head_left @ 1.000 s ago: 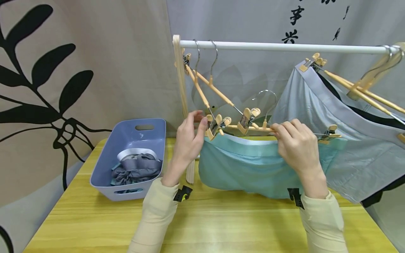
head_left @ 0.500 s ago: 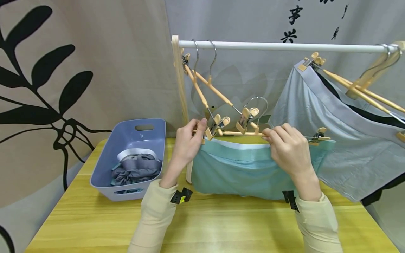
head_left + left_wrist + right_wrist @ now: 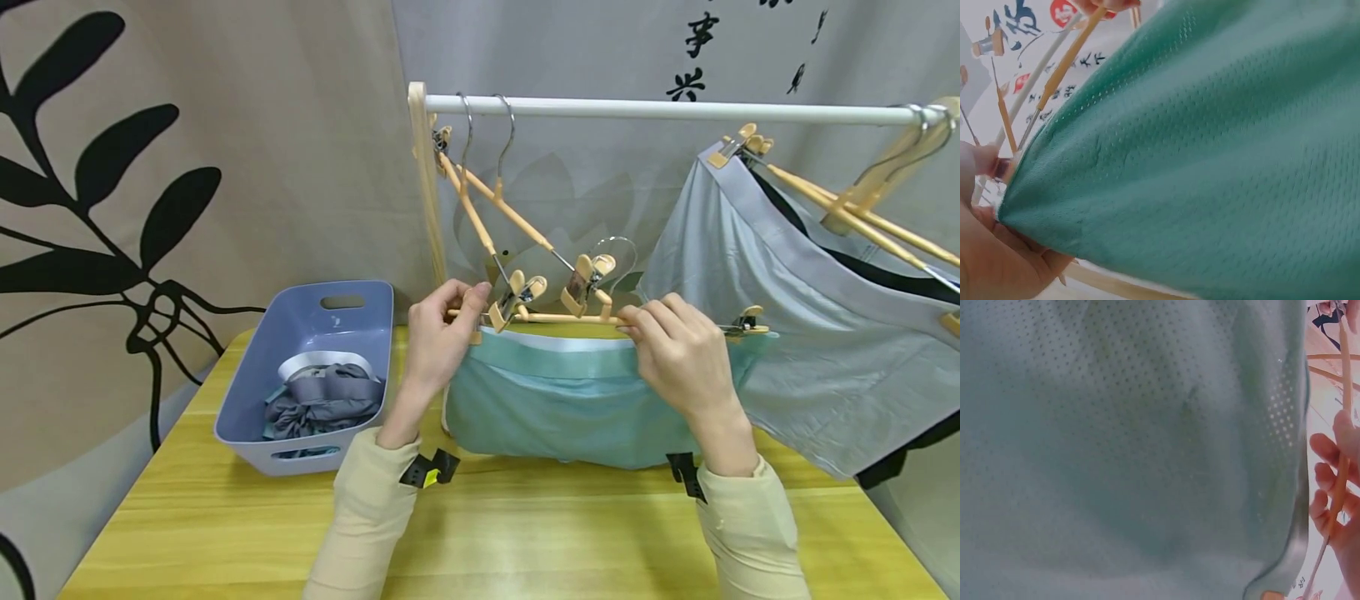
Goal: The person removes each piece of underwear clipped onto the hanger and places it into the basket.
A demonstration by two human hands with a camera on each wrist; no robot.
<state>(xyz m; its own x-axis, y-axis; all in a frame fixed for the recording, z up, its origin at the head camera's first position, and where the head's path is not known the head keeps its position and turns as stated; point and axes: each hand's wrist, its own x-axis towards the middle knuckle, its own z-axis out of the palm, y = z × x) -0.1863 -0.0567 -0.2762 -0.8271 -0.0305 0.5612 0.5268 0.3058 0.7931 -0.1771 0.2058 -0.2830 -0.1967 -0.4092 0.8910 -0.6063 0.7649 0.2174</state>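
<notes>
Yellow table (image 3: pixel 555 542); hanger (image 3: pixel 553 318) crosswise, hook (image 3: pixel 617 238) up.

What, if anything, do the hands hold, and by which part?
The hanger with the teal garment: the right hand grips its bar near the hook; the left hand holds it at the left clip.

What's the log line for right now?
left hand: holds clip; right hand: grips hanger; teal garment: clipped on; hanger: off rail; basket: bunched clothes

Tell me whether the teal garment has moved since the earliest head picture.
Yes. In the head view, the teal garment has shifted slightly left, toward the blue basket, which has stayed put.
</notes>
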